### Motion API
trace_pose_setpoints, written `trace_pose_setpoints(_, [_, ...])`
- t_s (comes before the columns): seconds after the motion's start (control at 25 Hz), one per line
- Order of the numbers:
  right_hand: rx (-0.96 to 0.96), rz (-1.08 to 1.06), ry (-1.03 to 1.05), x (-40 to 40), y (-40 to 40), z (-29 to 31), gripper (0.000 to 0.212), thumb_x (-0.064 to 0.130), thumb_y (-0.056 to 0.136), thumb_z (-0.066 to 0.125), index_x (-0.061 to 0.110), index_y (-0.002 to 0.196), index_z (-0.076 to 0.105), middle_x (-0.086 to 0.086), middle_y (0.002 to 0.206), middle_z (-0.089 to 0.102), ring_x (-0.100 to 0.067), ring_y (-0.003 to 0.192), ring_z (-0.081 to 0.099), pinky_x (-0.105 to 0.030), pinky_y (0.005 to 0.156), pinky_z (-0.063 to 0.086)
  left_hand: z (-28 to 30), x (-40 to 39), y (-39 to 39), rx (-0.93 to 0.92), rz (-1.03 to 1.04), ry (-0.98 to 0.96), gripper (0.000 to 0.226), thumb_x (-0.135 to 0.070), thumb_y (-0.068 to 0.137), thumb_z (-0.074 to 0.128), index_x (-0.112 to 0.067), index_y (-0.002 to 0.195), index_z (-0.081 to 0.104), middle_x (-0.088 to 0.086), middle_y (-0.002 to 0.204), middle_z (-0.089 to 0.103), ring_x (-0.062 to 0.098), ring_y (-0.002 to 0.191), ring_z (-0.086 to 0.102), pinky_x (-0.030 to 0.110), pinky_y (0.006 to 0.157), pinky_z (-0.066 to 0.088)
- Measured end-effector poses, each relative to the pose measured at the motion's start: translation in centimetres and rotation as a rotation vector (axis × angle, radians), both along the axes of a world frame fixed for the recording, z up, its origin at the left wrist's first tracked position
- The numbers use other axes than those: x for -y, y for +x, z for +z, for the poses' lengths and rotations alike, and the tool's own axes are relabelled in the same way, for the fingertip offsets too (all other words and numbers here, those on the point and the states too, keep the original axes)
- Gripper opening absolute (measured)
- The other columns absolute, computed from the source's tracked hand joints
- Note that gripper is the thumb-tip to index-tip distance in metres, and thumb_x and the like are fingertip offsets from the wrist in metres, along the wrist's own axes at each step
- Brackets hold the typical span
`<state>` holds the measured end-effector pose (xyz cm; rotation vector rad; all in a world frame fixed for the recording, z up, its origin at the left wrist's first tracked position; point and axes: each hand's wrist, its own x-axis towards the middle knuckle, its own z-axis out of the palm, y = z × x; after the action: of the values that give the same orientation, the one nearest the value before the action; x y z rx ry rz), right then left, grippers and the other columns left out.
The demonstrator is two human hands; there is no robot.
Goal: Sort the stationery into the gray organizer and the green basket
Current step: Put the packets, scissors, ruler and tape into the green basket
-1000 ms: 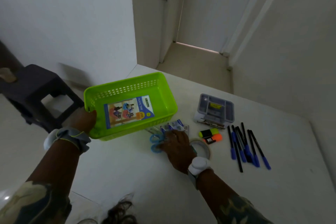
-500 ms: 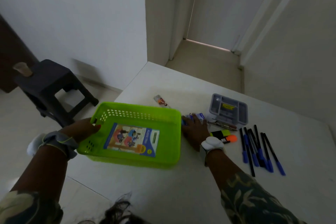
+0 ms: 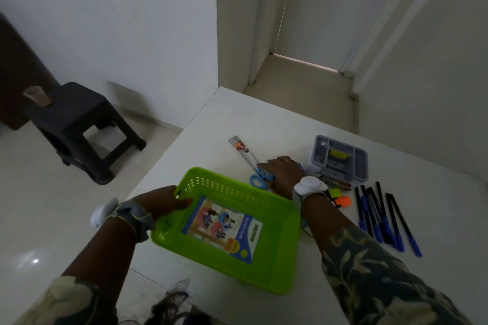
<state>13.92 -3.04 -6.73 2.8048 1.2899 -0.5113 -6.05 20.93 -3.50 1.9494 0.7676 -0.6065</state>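
My left hand (image 3: 161, 200) grips the left rim of the green basket (image 3: 274, 266), which rests on the white table with only a printed label inside. My right hand (image 3: 284, 173) lies palm down over the blue-handled scissors (image 3: 257, 180) and the near end of a ruler (image 3: 241, 149); I cannot see its fingers closed around either. The gray organizer (image 3: 339, 159) stands to the right with a yellow item in one compartment. Yellow and orange highlighters (image 3: 340, 198) and several blue-capped pens (image 3: 383, 216) lie in front of it.
The table's left edge (image 3: 169, 150) runs close to the basket. A dark plastic stool (image 3: 79, 124) with a cup on it stands on the floor at the left. A doorway opens beyond the table's far end.
The basket has come down from a tilted, lifted pose onto the table near me. My right hand has stayed over the scissors and small items.
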Motion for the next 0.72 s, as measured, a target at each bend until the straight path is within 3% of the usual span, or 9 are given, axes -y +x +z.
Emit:
trace_pose_setpoints(0.16, [-0.11,-0.108,-0.142,0.2,1.6,-0.5,0.06,0.033,0.091,0.051,0.025,0.145,0.023,-0.012,0.152,0.024,-0.034,0.139,0.021,-0.048,0.114,0.021,-0.1,0.5,0.0,-0.124,-0.064,-0.105,0.048,-0.034,0.089,0.056,0.0,0.124,0.054,0.021,0.124,0.06,0.037,0.115,0.057,0.048,0.099,0.046])
trace_pose_setpoints(0.28, [-0.191,-0.116,-0.225,0.4,1.9,0.0,0.052,0.025,0.099,0.036,0.024,0.147,0.015,-0.012,0.156,0.009,-0.036,0.142,0.012,-0.044,0.116,0.014,-0.3,0.5,0.3,-0.226,-0.071,-0.271,0.056,-0.043,0.083,0.059,-0.002,0.12,0.057,0.022,0.12,0.063,0.04,0.109,0.061,0.054,0.092,0.049])
trace_pose_setpoints(0.44, [-0.109,-0.055,-0.227,0.3,2.4,1.1,0.05,0.02,0.093,0.047,0.023,0.14,0.03,-0.018,0.141,0.032,-0.041,0.123,0.042,-0.046,0.103,0.038,-0.2,0.7,1.5,-0.27,-0.01,-0.395,0.083,-0.064,0.056,0.068,-0.004,0.113,0.062,0.021,0.116,0.065,0.042,0.104,0.063,0.062,0.09,0.047])
trace_pose_setpoints(0.64, [-0.109,-0.083,-0.175,0.5,2.8,0.8,0.055,0.017,0.088,0.055,0.019,0.138,0.032,-0.018,0.133,0.041,-0.039,0.119,0.046,-0.047,0.097,0.042,-0.1,0.1,4.3,-0.163,-0.043,-0.305,0.093,-0.078,0.067,0.051,0.0,0.117,0.057,0.024,0.122,0.059,0.042,0.104,0.062,0.057,0.088,0.051])
trace_pose_setpoints(0.72, [-0.116,-0.155,-0.121,0.6,2.6,0.4,0.055,0.018,0.086,0.056,0.017,0.137,0.034,-0.015,0.136,0.041,-0.037,0.124,0.042,-0.048,0.102,0.038,1.0,0.4,5.2,-0.094,-0.084,-0.194,0.076,-0.068,0.083,0.036,-0.001,0.113,0.057,0.016,0.115,0.06,0.036,0.102,0.062,0.046,0.088,0.053])
